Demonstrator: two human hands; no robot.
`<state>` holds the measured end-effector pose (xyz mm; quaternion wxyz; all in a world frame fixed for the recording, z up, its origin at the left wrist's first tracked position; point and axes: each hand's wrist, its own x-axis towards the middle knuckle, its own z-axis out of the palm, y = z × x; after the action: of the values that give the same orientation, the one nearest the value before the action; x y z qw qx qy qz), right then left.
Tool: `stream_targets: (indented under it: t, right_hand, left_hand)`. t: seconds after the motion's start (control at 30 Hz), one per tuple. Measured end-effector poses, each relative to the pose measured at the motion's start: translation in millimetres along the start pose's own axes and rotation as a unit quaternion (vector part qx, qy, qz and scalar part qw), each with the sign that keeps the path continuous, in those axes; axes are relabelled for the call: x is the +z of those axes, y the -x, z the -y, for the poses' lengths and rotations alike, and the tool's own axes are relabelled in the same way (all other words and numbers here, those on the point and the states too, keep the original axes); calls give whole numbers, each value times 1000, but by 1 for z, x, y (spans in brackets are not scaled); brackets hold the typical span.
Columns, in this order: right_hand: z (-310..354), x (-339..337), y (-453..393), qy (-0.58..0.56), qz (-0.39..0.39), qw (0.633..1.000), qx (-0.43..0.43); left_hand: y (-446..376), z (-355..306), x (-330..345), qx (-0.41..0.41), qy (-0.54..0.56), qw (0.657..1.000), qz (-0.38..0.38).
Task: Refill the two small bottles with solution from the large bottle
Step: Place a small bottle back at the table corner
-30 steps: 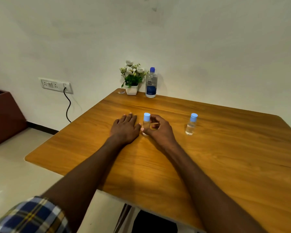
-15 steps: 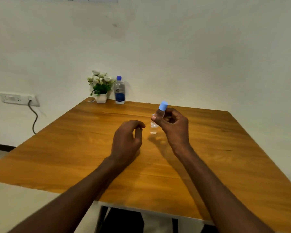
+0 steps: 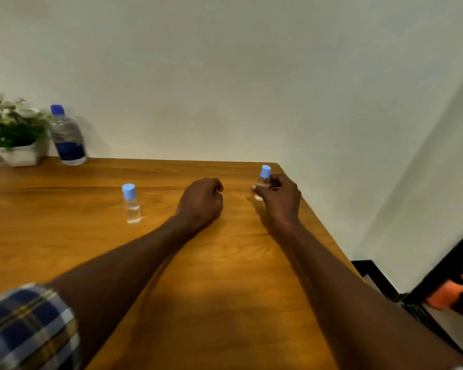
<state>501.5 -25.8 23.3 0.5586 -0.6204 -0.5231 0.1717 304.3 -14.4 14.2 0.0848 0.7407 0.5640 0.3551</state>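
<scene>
Right hand (image 3: 280,198) pinches one small clear blue-capped bottle (image 3: 262,181) near the wooden surface (image 3: 225,276) corner, well right of its twin (image 3: 131,204); a slip might drop it overboard

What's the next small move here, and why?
Probably bring the left hand across to twist off the blue cap. The right hand grips one small bottle, still capped; the left holds nothing, and the large bottle stands far off.
</scene>
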Motion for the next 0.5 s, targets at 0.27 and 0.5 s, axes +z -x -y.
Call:
stream_targets:
  t: [0.27, 0.5]
  right_hand:
    - [-41, 53, -96, 75, -17, 997, 5]
    - [-45, 100, -145, 92, -2, 995, 23]
  left_hand:
    - [-100, 35, 40, -24, -61, 994, 84]
    - [-121, 47, 55, -32, -137, 986, 93]
